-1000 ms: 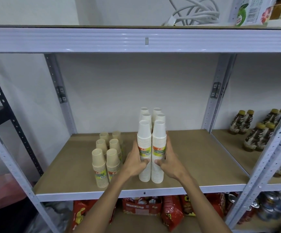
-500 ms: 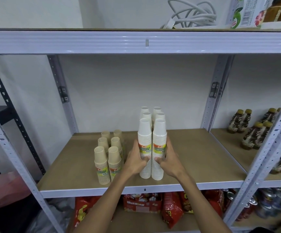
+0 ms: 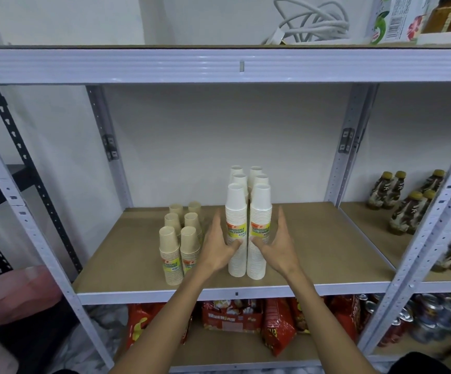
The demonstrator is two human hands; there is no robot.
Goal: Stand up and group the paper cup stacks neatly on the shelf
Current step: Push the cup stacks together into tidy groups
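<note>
1. Six brown paper cup stacks (image 3: 179,249) stood upright in two rows of three on the left part of the shelf (image 3: 313,252).
2. The left hand (image 3: 216,248) was just beside them, its grip released, fingers straight and thumb touching the front white stack on that side.
3. Six white paper cup stacks (image 3: 236,209) stood upright in two close rows mid-shelf, between the hands.
4. The right hand (image 3: 279,244) had its grip released too, thumb touching the other front white stack.
5. Brown bottles (image 3: 405,211) stood in the neighbouring bay, well apart.
</note>
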